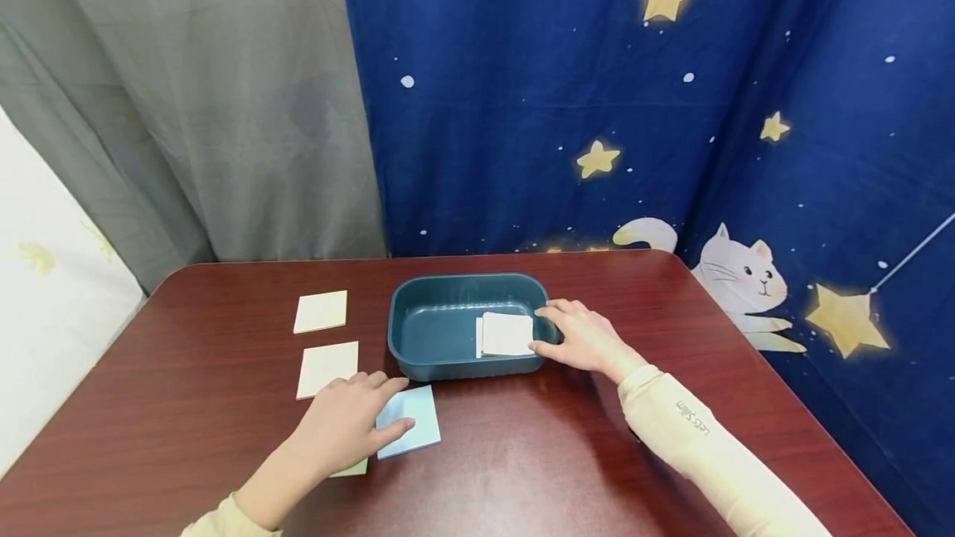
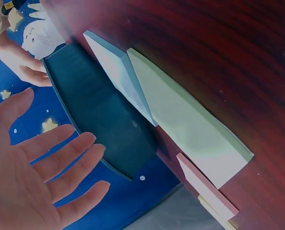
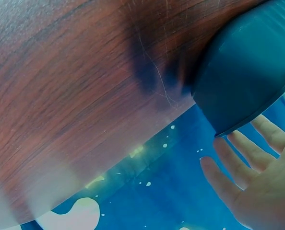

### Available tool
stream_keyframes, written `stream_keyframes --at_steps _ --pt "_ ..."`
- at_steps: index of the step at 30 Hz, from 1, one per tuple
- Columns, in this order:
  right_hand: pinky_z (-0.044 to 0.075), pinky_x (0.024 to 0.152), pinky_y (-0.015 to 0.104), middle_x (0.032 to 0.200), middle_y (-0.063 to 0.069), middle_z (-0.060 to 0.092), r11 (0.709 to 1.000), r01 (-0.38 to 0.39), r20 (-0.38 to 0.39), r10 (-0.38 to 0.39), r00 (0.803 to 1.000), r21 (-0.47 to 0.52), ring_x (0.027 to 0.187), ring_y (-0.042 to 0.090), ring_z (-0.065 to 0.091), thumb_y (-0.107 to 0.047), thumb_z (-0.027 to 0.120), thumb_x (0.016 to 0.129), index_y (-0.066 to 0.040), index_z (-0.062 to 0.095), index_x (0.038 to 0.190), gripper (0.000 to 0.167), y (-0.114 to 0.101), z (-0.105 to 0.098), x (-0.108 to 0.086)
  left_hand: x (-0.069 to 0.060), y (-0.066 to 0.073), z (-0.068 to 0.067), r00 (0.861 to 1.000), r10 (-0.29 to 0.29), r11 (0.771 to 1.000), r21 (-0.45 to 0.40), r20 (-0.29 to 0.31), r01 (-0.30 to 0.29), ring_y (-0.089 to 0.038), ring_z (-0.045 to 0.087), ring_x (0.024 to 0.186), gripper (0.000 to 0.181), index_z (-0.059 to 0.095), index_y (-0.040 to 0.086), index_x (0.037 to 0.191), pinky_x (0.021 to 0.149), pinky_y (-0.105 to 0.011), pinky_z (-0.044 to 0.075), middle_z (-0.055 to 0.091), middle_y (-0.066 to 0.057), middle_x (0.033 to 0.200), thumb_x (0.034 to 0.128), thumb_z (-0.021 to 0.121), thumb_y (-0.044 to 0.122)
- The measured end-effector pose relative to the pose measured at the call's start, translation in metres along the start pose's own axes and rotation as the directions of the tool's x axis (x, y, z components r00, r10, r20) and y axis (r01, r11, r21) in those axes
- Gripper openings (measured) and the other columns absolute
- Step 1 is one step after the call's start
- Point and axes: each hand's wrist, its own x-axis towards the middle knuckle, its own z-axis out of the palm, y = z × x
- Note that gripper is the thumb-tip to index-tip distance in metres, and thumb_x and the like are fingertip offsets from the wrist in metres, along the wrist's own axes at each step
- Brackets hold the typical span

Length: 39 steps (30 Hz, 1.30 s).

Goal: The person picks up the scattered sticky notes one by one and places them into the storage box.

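A teal box stands on the table with a small stack of white pads in its right part. My right hand is at the box's right rim, fingers spread and loosely bent, thumb close to the white stack; in the right wrist view, fingertips meet the rim of the box. My left hand hovers with fingers apart over a light blue pad and a green pad, holding nothing. The left wrist view shows its open palm beside the box.
Two cream-looking pads lie in a column left of the box. A pinkish pad edge shows in the left wrist view. Behind the table hang a grey curtain and a blue star-patterned curtain.
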Motion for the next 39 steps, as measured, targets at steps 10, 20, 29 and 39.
stream_keyframes --at_steps 10,20,29,39 --pt "0.041 0.079 0.047 0.120 0.010 0.050 1.000 -0.008 0.001 0.008 1.000 -0.003 0.105 0.026 0.046 -0.052 0.058 0.076 -0.011 0.057 0.119 0.059 0.000 0.001 0.000 -0.006 0.000 0.012 0.997 0.021 0.999 -0.028 0.069 -0.019 -0.028 0.052 0.096 0.070 0.055 0.003 0.117 0.074 -0.046 0.040 0.056 -0.011 0.109 0.0668 0.067 0.050" --pt "0.042 0.078 0.047 0.120 0.010 0.050 1.000 -0.006 -0.008 0.006 1.000 0.010 0.105 0.026 0.046 -0.051 0.059 0.076 -0.011 0.056 0.119 0.059 0.000 -0.001 0.001 -0.009 0.001 0.027 0.995 0.050 0.996 -0.077 0.085 -0.044 -0.033 0.047 0.106 0.080 0.049 0.001 0.123 0.082 -0.051 0.035 0.049 -0.018 0.120 0.0655 0.067 0.053" --pt "0.042 0.078 0.047 0.120 0.010 0.050 1.000 -0.001 -0.015 0.001 1.000 0.013 0.105 0.026 0.047 -0.051 0.059 0.076 -0.011 0.057 0.118 0.058 0.001 0.001 0.000 -0.010 0.003 0.028 0.992 0.038 0.995 -0.097 0.124 -0.026 -0.038 0.044 0.109 0.080 0.047 0.001 0.125 0.084 -0.053 0.033 0.045 -0.023 0.122 0.0662 0.067 0.053" --pt "0.042 0.078 0.048 0.120 0.010 0.050 1.000 -0.006 -0.020 0.007 1.000 0.028 0.106 0.026 0.046 -0.051 0.059 0.076 -0.011 0.057 0.118 0.058 0.003 0.004 -0.001 -0.007 0.001 0.030 0.982 -0.010 0.997 -0.069 0.186 0.023 -0.040 0.048 0.101 0.075 0.050 0.004 0.123 0.079 -0.051 0.036 0.049 -0.026 0.115 0.0663 0.069 0.048"
